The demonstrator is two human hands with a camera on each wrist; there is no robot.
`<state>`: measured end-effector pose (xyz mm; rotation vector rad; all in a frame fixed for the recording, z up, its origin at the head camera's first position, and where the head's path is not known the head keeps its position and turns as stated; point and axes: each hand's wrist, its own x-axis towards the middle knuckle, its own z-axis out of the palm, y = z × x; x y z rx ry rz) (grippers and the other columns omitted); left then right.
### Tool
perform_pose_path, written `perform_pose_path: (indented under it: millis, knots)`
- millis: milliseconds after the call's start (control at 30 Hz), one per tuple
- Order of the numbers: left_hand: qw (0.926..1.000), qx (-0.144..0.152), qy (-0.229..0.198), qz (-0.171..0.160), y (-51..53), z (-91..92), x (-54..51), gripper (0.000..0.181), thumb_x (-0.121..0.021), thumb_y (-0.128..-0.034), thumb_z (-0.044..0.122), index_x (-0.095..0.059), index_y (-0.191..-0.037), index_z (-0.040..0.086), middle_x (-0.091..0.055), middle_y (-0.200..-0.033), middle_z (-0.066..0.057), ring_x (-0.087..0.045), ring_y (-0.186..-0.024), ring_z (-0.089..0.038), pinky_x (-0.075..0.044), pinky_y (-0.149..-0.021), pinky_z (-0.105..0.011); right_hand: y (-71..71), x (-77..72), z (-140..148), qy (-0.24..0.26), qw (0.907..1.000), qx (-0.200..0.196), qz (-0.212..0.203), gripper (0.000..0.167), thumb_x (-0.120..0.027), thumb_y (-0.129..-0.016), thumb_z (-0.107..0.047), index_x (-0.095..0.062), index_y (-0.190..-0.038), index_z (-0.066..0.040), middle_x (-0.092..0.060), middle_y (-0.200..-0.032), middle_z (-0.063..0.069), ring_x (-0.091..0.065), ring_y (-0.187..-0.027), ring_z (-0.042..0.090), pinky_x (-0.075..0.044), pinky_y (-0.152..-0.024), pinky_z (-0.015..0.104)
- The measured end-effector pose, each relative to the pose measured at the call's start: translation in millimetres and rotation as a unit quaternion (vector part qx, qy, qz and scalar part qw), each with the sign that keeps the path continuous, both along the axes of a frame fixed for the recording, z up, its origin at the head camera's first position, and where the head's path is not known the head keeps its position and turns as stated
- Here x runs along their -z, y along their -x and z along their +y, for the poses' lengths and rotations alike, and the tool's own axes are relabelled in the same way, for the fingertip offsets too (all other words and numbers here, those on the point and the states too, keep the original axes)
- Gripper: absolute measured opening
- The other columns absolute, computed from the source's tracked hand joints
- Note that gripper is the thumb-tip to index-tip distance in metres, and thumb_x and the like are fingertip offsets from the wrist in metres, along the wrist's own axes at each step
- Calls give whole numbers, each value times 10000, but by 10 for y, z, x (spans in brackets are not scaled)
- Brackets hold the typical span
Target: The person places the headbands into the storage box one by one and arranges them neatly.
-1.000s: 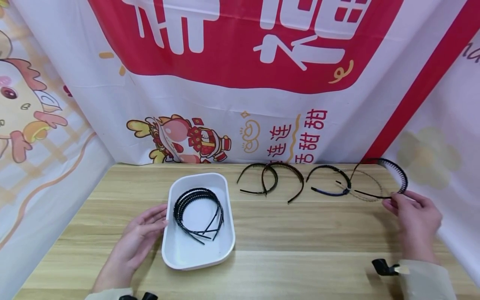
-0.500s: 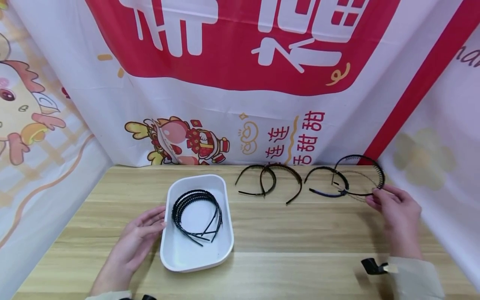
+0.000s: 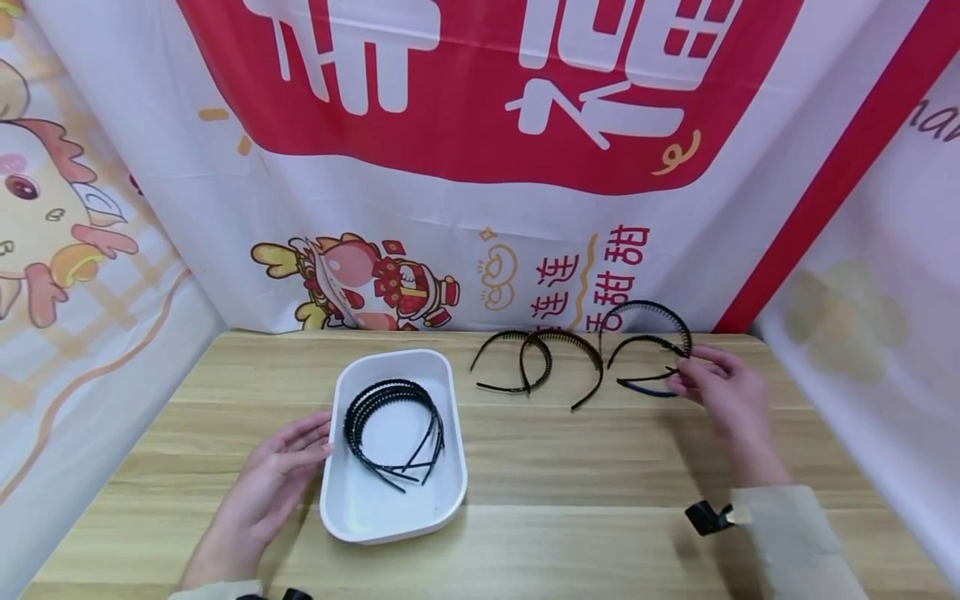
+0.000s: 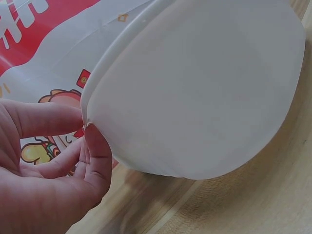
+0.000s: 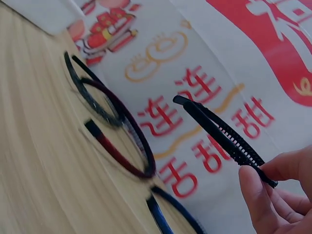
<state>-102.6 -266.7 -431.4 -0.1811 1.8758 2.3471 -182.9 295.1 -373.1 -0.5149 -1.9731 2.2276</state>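
Note:
My right hand [image 3: 723, 392] pinches a black toothed headband [image 3: 651, 303] between thumb and fingertips and holds it up over the dark blue headband [image 3: 651, 392] at the right of the row. In the right wrist view the held headband [image 5: 219, 136] is seen nearly edge-on beside the fingers. At the left, my left hand [image 3: 273, 483] has its fingertips and thumb tip against the left side of a white tray [image 3: 330, 500]. The left wrist view shows those fingertips at the edge of the tray [image 4: 195, 97]. Several black headbands [image 3: 390, 387] lie bunched inside the tray.
Two overlapping headbands, one black [image 3: 498, 387] and one dark brown [image 3: 592, 392], lie on the wooden table [image 3: 555, 467] right of the tray. A printed cloth [image 3: 420, 200] hangs behind the table, with more cloth along both sides.
My right hand has moved left with the black headband, from the table's right end to above the blue one. My left hand and the tray have stayed in place.

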Motion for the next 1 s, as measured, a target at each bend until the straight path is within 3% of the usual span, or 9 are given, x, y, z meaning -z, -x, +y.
perform_pose_path:
  millis: [233,333,700,1000]
  knots:
    - [10000,2,-34,76,10,-1,15,397,-598,-1007,-74,-647,-1274,215,-728,-1221,83,-689,-1140,-68,-578,-1022,-201,124,-57,-375,-598,9958,-692,38,500,-674,-1027,-46,-492,-1480,62,-752,-833,-118,-764,-743,38,-667,-761,216]
    - [9999,4,-38,107,13,-3,21,397,-599,-1006,-76,-649,-1270,216,-730,-1217,83,-691,-1136,-67,-579,-1019,-200,170,-80,-553,-803,9930,-861,-25,551,-693,-1019,-54,-492,-1520,58,-748,-852,-106,-762,-753,43,-670,-767,226]
    - [9998,19,-141,167,6,-12,36,408,-594,-1002,-89,-661,-1266,215,-736,-1227,74,-696,-1136,-76,-581,-1020,-206,278,-159,-1167,-1170,9777,-1737,-156,527,-724,-1000,-49,-564,-1498,19,-703,-957,21,-739,-726,79,-676,-785,252]
    - [9998,-8,-92,186,5,6,29,405,-595,-997,-90,-646,-1273,202,-727,-1223,72,-692,-1127,-78,-581,-1019,-203,346,-205,-1512,-1558,9661,-2055,-90,446,-730,-1002,-64,-594,-1419,19,-753,-1005,120,-765,-740,136,-690,-804,332]
